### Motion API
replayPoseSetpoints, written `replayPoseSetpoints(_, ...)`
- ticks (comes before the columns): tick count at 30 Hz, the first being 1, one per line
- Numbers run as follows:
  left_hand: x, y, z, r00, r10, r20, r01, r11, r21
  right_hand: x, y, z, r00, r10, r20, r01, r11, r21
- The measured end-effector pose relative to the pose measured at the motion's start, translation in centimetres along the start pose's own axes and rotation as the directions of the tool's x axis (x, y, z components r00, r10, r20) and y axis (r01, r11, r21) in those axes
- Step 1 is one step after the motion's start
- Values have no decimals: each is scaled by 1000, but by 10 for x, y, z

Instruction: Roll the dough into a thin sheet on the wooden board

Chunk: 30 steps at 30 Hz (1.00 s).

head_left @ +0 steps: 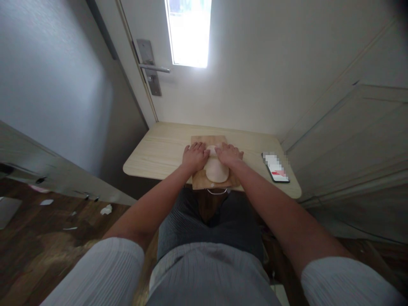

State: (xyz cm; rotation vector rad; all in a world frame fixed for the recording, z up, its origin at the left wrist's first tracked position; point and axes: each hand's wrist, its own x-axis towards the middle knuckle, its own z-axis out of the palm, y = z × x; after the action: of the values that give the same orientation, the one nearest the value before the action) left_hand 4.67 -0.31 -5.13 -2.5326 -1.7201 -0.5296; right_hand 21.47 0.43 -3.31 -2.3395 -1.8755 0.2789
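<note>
A pale, flattened piece of dough lies on a wooden board in front of me. My left hand bears down at the far left side of the dough, its fingers bent over and its thumb against it. At the far right side, my right hand grips in the same way, with the thumb turned inward. Between the two thumbs the far end of the dough looks raised or folded. What lies under my palms and fingers is hidden.
The board rests on a light wooden table pushed against a door with a lever handle. A phone lies to the right. A metal loop handle sticks out at the board's near edge. Paper scraps litter the floor.
</note>
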Motion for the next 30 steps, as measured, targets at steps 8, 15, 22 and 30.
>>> replayPoseSetpoints(8, 8, -1, -17, 998, -56, -28, 56, 998, -14, -1, 8, 1, 998, -56, 33, 56, 998, 18)
replayPoseSetpoints(15, 19, 6, -9, 986, -160, -54, 163, 986, 46, 4, 7, 0, 987, -161, 14, 162, 982, -100)
replayPoseSetpoints(22, 29, 0, 5, 992, -98, -76, 103, 992, 67, 25, 3, -1, 983, -178, 35, 180, 981, -75)
replayPoseSetpoints(30, 56, -11, 5, 995, -101, 14, 100, 993, 64, 50, -1, 0, 983, -180, 30, 181, 983, -16)
